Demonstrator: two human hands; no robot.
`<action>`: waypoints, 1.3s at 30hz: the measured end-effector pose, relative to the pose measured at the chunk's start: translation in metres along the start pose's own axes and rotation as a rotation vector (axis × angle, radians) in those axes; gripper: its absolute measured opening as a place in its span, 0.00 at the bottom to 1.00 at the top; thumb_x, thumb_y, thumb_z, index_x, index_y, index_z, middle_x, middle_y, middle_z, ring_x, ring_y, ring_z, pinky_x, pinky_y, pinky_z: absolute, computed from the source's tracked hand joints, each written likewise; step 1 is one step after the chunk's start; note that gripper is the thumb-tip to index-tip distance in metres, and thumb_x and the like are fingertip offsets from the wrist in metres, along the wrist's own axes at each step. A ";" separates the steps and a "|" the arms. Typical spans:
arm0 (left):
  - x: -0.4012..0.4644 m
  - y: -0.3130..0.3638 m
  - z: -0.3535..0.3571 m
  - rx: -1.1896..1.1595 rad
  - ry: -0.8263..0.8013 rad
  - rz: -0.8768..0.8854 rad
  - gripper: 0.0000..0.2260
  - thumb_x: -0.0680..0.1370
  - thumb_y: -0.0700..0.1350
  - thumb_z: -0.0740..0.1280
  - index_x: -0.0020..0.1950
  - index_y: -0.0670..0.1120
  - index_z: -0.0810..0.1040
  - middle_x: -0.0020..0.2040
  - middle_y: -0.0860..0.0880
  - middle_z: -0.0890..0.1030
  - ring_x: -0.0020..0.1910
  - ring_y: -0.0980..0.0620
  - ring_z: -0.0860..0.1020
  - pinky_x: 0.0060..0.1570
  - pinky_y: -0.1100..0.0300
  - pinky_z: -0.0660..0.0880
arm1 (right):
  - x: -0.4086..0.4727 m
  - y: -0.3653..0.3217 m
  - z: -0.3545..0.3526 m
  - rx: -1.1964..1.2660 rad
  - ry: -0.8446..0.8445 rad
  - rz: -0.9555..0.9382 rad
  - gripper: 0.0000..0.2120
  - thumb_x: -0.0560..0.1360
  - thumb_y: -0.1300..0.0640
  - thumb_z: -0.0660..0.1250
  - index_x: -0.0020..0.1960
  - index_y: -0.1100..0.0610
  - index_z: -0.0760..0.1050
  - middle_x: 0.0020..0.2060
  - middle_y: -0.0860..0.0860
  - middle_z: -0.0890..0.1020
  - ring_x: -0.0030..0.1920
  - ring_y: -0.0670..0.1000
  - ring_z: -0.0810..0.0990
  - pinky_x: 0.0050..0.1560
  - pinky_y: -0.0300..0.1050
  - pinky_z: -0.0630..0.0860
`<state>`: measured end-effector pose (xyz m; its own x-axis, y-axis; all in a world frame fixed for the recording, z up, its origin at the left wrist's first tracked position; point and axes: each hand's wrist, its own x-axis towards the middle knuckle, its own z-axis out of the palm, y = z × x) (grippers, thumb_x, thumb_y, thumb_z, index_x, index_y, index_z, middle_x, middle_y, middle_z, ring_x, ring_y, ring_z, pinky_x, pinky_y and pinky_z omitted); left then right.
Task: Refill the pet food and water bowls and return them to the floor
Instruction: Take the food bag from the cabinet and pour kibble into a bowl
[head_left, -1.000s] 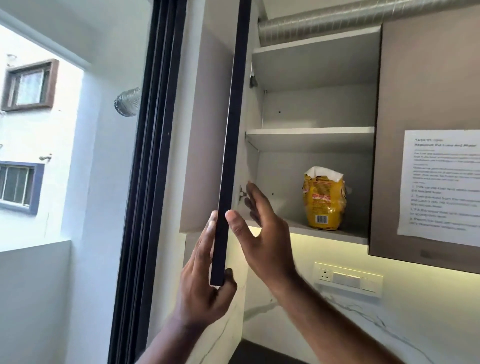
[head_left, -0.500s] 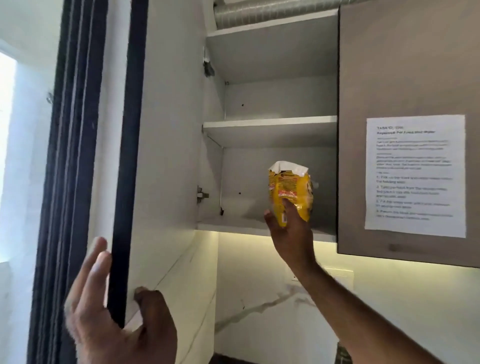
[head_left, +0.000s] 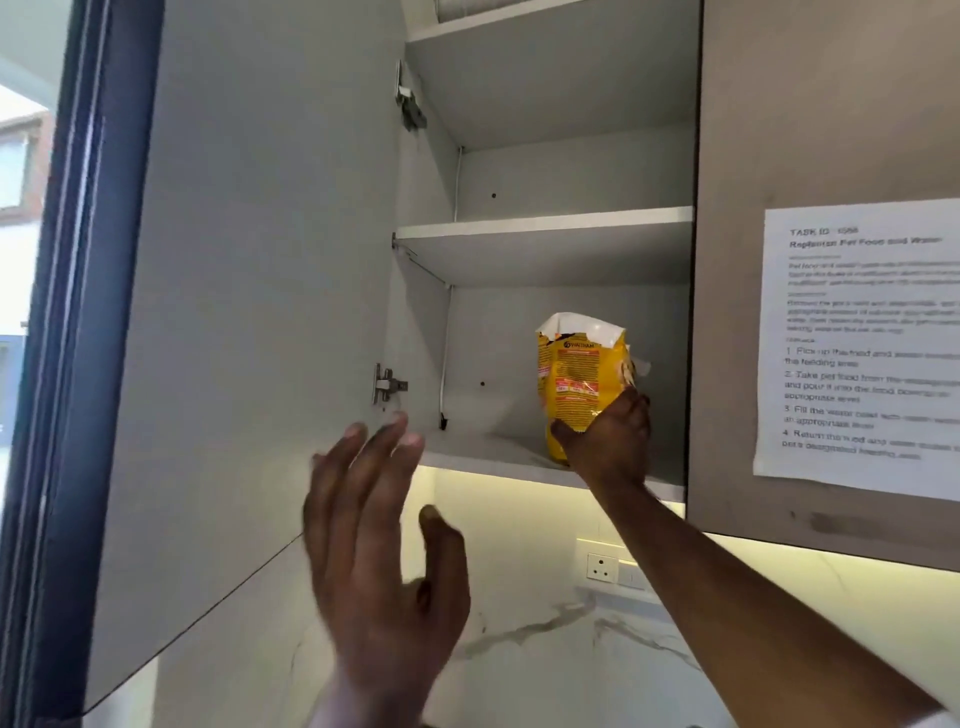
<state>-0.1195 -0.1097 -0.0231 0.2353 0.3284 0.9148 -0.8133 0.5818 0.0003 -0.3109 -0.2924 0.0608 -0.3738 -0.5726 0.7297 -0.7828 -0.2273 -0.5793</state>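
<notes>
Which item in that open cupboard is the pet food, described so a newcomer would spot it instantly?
Find the wall cabinet whose door stands swung open to the left. On its lowest shelf, toward the right, stands the yellow pet food bag, gripped low down by the right hand. It is the only item seen on the shelves, with a torn-open white top and orange print.

Printed sheet (head_left: 857, 343) taped on shut cabinet door (head_left: 810, 104).

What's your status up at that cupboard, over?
Right hand grips yellow food bag on bottom shelf. Left hand open, off the door. Nothing blocking.
</notes>
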 end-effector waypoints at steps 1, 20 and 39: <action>0.004 -0.003 0.015 -0.059 -0.063 -0.062 0.24 0.72 0.32 0.66 0.69 0.39 0.77 0.67 0.40 0.79 0.69 0.36 0.75 0.71 0.40 0.69 | 0.003 -0.001 0.003 0.015 -0.002 0.020 0.56 0.68 0.40 0.78 0.80 0.64 0.50 0.77 0.64 0.61 0.77 0.65 0.62 0.70 0.59 0.69; -0.015 -0.113 0.209 -0.418 -0.609 -0.809 0.27 0.79 0.46 0.73 0.76 0.49 0.70 0.76 0.48 0.73 0.73 0.47 0.72 0.70 0.47 0.73 | 0.043 -0.005 0.040 -0.039 0.058 0.210 0.65 0.60 0.42 0.84 0.80 0.59 0.45 0.68 0.62 0.70 0.66 0.65 0.74 0.61 0.60 0.77; 0.008 -0.098 0.214 -1.347 -1.109 -0.886 0.44 0.59 0.66 0.82 0.69 0.50 0.74 0.59 0.50 0.87 0.58 0.46 0.85 0.52 0.51 0.84 | -0.033 0.011 -0.087 0.482 -0.292 -0.042 0.41 0.65 0.56 0.84 0.70 0.42 0.65 0.59 0.43 0.82 0.56 0.48 0.83 0.57 0.54 0.82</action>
<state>-0.1514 -0.3235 0.0709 -0.5385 -0.5511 0.6374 0.3228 0.5638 0.7602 -0.3501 -0.2075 0.0619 -0.1403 -0.7341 0.6644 -0.4522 -0.5495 -0.7026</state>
